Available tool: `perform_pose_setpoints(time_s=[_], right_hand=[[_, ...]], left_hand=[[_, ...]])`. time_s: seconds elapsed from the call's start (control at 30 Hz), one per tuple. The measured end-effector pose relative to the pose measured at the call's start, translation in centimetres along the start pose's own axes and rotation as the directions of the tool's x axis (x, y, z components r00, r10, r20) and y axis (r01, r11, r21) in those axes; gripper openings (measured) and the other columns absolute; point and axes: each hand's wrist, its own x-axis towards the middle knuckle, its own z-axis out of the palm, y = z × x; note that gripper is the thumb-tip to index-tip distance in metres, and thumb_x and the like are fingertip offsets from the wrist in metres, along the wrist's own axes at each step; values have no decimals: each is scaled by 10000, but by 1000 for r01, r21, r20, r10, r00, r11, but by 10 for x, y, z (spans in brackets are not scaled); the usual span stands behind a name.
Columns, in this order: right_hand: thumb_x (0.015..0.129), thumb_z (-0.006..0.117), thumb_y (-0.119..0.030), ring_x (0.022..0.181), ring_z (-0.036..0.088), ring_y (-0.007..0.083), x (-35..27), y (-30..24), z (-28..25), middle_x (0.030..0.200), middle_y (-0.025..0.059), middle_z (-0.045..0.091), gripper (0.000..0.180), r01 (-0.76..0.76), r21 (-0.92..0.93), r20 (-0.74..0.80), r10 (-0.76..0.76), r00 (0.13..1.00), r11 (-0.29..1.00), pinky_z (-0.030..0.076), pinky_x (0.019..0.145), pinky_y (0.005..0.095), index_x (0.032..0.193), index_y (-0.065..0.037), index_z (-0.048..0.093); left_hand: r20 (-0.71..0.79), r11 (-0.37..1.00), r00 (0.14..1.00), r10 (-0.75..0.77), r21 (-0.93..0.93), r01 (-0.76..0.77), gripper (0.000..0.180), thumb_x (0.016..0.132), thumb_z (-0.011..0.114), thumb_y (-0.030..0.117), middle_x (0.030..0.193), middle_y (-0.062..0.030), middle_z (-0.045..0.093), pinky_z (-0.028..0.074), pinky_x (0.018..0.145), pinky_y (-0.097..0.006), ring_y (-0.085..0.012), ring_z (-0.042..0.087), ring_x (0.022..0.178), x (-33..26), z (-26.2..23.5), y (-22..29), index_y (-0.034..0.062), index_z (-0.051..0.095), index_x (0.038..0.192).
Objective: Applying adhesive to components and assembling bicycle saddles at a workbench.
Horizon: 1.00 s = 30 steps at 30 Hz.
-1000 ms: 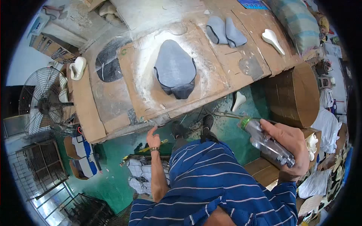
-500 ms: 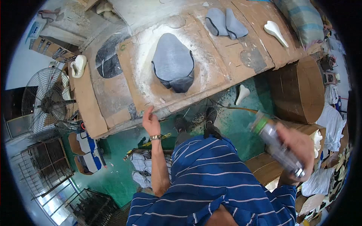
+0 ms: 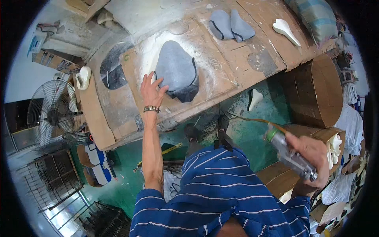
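My left hand (image 3: 152,90) is stretched out over the cardboard-covered table (image 3: 221,75), fingers spread, its fingertips at the left edge of a grey saddle-shaped cover (image 3: 177,71) that lies in a white-dusted patch. It holds nothing. My right hand (image 3: 312,155) stays low at my right side, closed around a metal spray gun (image 3: 288,154) with a green cap; an orange hose (image 3: 252,119) runs from the gun toward the table. Two more grey covers (image 3: 230,25) lie further back on the table, and a white saddle shell (image 3: 287,30) lies to their right.
A standing fan (image 3: 53,115) is at the left beyond the table. Another white shell (image 3: 83,77) rests at the table's left end, and one (image 3: 255,97) lies on the green floor. Cardboard boxes (image 3: 316,91) stand at the right, with white shells (image 3: 334,150) stacked beside my right hand.
My left hand rose from near my body and reached forward onto the table, up to the grey cover. My right hand with the spray gun stayed low at my right, shifting slightly.
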Motion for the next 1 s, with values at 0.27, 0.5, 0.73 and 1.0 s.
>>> perform_pose_setpoints(time_s=[0.27,0.5,0.73,1.0], right_hand=[[779,766,-86,848,702,371,-11,20,-25,942,205,701,682,-78,67,87,72,994,995,547,757,417,1414,83,585],[775,758,-60,856,694,405,-38,62,-27,967,209,703,687,-220,93,-39,225,974,971,551,785,415,1432,40,581],[683,765,-29,888,675,440,-70,105,-23,1001,230,688,790,-376,130,-118,391,913,917,542,800,435,1445,31,567],[628,710,85,979,655,446,-110,138,-19,1058,198,687,837,-636,190,-174,663,728,748,523,852,451,1448,-24,581]], left_hand=[[6,990,995,96,101,-96,267,720,857,254,1401,-85,656,375,1182,-483,-367,463,1434,29,-18,20,131,847,956],[-91,912,928,362,239,-332,192,767,808,196,1251,-89,708,461,1061,-475,-362,593,1259,155,-72,109,101,800,934],[-322,862,799,507,200,-466,177,788,805,198,1143,-93,712,505,946,-437,-320,648,1095,305,-42,234,120,806,948],[-563,870,663,493,313,-381,243,797,783,267,997,-98,654,494,833,-508,-321,635,983,353,156,358,185,811,1024]])
